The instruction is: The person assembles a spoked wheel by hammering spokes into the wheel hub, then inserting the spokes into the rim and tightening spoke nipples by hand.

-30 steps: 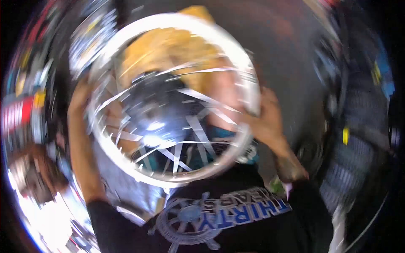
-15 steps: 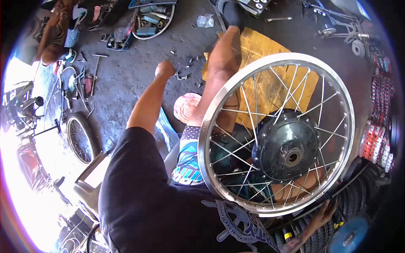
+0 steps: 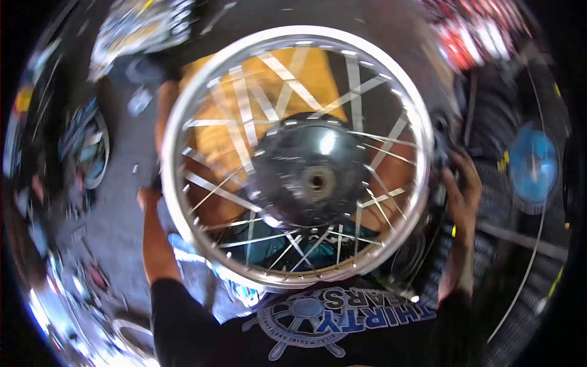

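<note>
A spoked wheel rim [image 3: 176, 202] with a black hub [image 3: 293, 165] lies across my lap, its spokes smeared by motion. My left hand [image 3: 147, 197] is small and blurred beside the rim's left edge; its fingers do not show clearly. On the other side, my right hand [image 3: 465, 186] is just outside the rim, fingers and thumb curved around a dark part [image 3: 439, 137] whose kind I cannot make out. Neither hand visibly grips the rim.
Yellow-brown cardboard [image 3: 214, 101] lies on the floor beyond the wheel. Stacked black tyres [image 3: 498, 104] and a blue disc [image 3: 533, 168] are at the right. Red-and-white packages [image 3: 471, 37] stand at the far right. A round-rimmed tray of tools [image 3: 92, 153] lies at the left.
The view has swung right, so the wheel now sits nearer the middle. My right hand, earlier at the rim's lower right with fingers extended, now curves around a dark part.
</note>
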A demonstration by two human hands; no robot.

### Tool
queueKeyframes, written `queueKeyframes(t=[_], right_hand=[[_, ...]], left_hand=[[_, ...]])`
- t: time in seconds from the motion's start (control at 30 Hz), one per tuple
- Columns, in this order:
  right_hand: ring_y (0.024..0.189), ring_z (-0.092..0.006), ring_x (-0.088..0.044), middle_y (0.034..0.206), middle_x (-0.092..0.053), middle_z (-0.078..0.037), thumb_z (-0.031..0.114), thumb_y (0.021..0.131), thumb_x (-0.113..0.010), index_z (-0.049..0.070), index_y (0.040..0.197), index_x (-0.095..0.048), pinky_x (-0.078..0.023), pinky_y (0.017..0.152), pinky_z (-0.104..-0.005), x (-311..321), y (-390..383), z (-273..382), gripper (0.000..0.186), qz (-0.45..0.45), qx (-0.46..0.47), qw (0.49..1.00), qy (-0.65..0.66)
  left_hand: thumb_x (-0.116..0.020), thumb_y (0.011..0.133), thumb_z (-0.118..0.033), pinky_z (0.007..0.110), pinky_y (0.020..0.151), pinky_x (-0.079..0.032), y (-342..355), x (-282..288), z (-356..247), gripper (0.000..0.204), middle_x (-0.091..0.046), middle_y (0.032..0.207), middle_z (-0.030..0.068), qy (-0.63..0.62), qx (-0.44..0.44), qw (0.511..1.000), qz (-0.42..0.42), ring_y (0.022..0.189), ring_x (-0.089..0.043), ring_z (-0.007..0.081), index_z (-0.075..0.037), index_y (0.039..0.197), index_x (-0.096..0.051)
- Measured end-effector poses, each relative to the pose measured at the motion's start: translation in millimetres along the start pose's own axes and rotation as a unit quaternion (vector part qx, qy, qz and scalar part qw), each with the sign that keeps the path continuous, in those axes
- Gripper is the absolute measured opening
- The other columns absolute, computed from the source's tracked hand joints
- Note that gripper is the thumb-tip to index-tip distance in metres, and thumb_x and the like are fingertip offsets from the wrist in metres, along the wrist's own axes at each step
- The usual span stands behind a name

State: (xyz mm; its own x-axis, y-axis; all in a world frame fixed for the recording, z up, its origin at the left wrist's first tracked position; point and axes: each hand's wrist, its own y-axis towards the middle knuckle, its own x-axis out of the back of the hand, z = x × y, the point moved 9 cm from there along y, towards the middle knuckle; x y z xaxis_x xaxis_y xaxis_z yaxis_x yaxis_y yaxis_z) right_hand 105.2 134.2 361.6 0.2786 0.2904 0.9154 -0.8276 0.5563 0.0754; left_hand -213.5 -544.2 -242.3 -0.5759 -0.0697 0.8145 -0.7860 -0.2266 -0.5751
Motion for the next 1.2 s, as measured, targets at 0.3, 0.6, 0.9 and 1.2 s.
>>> queueKeyframes(t=[0.3, 0.6, 0.9, 1.2], right_hand=[[0.105, -0.0228, -0.061, 0.112, -0.062, -0.017, 0.03, 0.093, -0.058, -0.004, 0.124, -0.053, -0.05, 0.09, -0.0375, -85.7, -29.7, 84.8, 0.046, 0.234, -0.122, 0.752, 0.605], [0.105, -0.0239, -0.057, 0.117, -0.057, -0.008, 0.029, 0.099, -0.047, 0.008, 0.13, -0.046, -0.047, 0.091, -0.0438, -118.8, -51.3, 95.0, 0.038, 0.271, -0.245, 0.35, 0.863], [0.083, -0.0181, -0.064, 0.099, -0.062, -0.015, 0.008, 0.095, -0.048, -0.01, 0.12, -0.047, -0.054, 0.075, -0.0258, -79.6, 3.1, -91.4, 0.031, 0.044, -0.31, 0.666, 0.677], [0.07, -0.0113, -0.054, 0.089, -0.058, -0.005, 0.024, 0.092, -0.062, 0.001, 0.111, -0.055, -0.044, 0.061, -0.025, -105.3, 76.2, -92.0, 0.031, 0.118, -0.222, 0.746, 0.617]], left_hand=[[-0.066, 0.086, -0.002, 0.032, 0.076, -0.055, -338.7, 381.1, -137.7, 0.043, -0.067, 0.1, 0.017, -0.48, -0.406, 0.683, -0.371, 0.081, -0.064, 0.0218, 0.005, 0.126, -0.052], [-0.08, 0.066, -0.017, 0.041, 0.086, -0.051, -632.2, 350.3, -392.1, 0.04, -0.068, 0.104, 0.0079, -0.191, -0.826, 0.527, -0.062, 0.104, -0.062, 0.0264, -0.004, 0.101, -0.067], [-0.053, 0.083, -0.014, 0.034, 0.085, -0.049, -497.2, 282.0, -508.1, 0.04, -0.065, 0.107, 0.025, -0.066, -0.579, 0.779, 0.231, 0.098, -0.066, 0.0296, 0.006, 0.117, -0.06], [-0.057, 0.082, -0.017, 0.04, 0.085, -0.049, -505.5, 259.9, -538.1, 0.036, -0.067, 0.101, 0.0216, 0.107, -0.619, 0.758, 0.177, 0.094, -0.065, 0.036, 0.0, 0.112, -0.064]])
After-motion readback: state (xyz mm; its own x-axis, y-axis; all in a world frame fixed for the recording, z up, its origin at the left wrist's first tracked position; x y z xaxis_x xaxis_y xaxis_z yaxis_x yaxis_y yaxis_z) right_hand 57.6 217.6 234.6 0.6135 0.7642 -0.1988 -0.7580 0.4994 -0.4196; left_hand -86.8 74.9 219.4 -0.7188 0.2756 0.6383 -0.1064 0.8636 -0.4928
